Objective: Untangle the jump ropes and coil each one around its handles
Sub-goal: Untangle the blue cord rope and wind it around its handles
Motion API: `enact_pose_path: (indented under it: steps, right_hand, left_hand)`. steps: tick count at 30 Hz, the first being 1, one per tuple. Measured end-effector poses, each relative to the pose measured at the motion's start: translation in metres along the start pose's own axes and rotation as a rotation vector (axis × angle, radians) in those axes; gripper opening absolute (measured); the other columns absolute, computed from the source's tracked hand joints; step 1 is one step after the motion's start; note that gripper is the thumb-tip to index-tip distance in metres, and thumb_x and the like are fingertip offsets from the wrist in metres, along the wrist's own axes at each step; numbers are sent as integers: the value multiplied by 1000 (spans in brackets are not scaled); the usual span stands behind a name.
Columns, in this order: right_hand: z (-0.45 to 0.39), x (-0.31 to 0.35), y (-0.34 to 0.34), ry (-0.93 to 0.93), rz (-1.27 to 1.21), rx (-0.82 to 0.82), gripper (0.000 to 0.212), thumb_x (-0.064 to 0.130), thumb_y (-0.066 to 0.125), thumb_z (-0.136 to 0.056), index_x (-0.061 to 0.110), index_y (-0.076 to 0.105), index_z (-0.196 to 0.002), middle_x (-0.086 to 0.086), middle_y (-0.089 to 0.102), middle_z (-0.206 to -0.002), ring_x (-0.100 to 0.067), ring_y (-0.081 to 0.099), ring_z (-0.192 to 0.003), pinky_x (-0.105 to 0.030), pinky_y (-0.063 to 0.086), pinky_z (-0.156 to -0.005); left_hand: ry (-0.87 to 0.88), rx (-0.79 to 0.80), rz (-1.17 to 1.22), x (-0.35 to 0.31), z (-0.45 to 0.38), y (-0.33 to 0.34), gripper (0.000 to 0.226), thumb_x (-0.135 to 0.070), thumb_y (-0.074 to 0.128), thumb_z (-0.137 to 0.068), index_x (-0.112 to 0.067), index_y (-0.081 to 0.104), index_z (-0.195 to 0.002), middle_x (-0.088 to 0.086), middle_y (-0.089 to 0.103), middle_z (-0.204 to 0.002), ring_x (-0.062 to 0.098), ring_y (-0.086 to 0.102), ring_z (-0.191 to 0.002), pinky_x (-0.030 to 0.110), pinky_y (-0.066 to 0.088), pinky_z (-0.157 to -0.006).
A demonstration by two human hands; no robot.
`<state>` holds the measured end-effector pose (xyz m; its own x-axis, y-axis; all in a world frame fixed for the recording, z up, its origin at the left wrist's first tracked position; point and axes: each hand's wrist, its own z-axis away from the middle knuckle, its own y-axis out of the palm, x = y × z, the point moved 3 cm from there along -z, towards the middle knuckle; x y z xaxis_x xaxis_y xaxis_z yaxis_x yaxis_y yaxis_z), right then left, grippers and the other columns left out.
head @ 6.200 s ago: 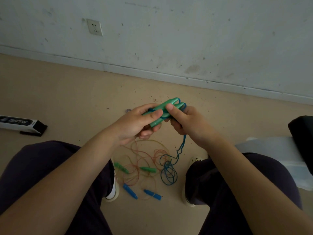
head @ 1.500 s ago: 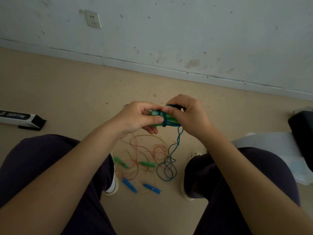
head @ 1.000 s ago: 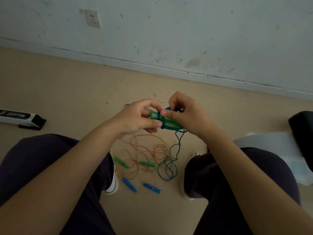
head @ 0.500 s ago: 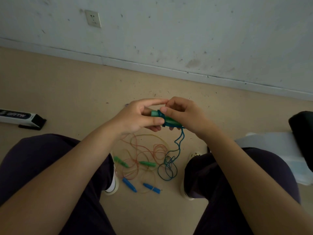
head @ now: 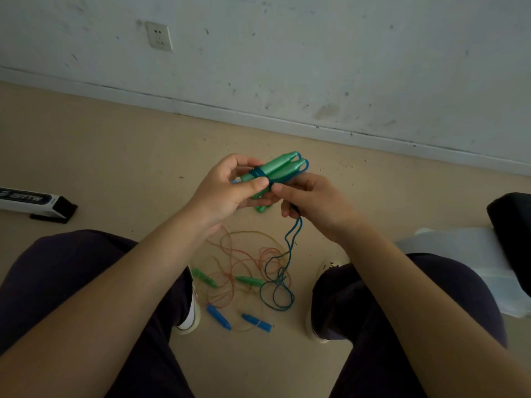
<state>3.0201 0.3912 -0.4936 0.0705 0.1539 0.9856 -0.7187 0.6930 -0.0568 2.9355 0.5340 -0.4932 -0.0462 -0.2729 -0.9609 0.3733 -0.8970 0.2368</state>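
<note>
Green handles (head: 273,173) pinched together in my left hand (head: 227,191) — a few blue turns already banded round them. My right hand (head: 313,202) grips the blue rope (head: 290,242), its slack trailing to the floor (head: 115,173) at six o'clock. Down there, the orange rope (head: 230,254) and yellow rope (head: 253,233) lie untouched — most work remains. Open floor ahead; my knees hem both sides.
</note>
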Motion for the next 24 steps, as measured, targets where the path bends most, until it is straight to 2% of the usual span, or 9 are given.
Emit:
enact_pose_path:
  steps: [3,6,9,12,15,17,19,22,24]
  right_hand:
    - [0,-1,2,23,65,-8,8,18,64,-94,12,67,-91,-5,63,-71,-13,48,-50,-22,37,-47]
    - [1,-1,0,86,215,-69,24,34,64,-93,16,66,-78,9,48,-49,-8,37,-43,-22,32,-45]
    - [1,0,0,72,328,-100,35,41,63,-93,19,61,-66,13,40,-41,-5,34,-41,-23,30,-47]
    - [2,2,1,23,366,-79,32,36,63,-94,20,62,-66,12,42,-43,-6,37,-43,-24,32,-49]
    - [5,8,1,-81,423,-33,28,30,62,-95,21,65,-70,6,48,-53,-6,41,-47,-23,36,-51]
    - [8,13,1,-160,521,-24,24,25,61,-96,19,67,-73,2,52,-59,-3,43,-50,-14,35,-51]
    - [9,17,1,-260,627,-48,20,20,63,-95,15,69,-76,5,52,-63,-2,45,-53,-12,34,-53]
    - [8,20,0,-459,786,-106,17,20,67,-89,7,71,-79,2,54,-69,-5,46,-63,-16,34,-60]
    - [8,20,-1,-507,827,-112,18,22,68,-87,7,72,-79,-3,56,-70,-14,46,-69,-22,35,-64]
  left_hand:
    - [3,-18,6,1,0,-1,21,8,60,-91,-8,56,-104,9,64,-111,22,74,-76,30,61,-66]
    - [27,-15,-8,-1,-2,-2,22,8,61,-91,-8,55,-104,9,67,-107,21,74,-80,33,62,-68]
    - [65,-33,-63,-1,-3,-2,23,8,63,-90,-11,57,-101,8,69,-103,21,74,-80,34,62,-69]
    - [100,-88,-165,0,-5,-4,25,8,67,-88,-14,58,-98,8,71,-101,24,75,-79,38,63,-70]
    - [36,-129,-213,1,-7,-10,25,6,70,-86,-15,62,-97,12,72,-102,27,75,-77,39,63,-72]
    - [-23,-98,-235,0,-7,-12,24,4,72,-85,-15,64,-98,15,72,-100,27,75,-76,37,62,-71]
    - [-46,-49,-277,-1,-5,-10,24,3,73,-84,-14,65,-98,15,73,-95,26,75,-74,32,60,-66]
    - [-61,11,-333,-1,-4,-8,24,5,73,-84,-11,66,-101,12,73,-85,22,74,-67,27,59,-60]
    - [-72,61,-387,-1,-4,-7,25,2,73,-85,-8,66,-107,10,74,-81,22,73,-67,28,58,-59]
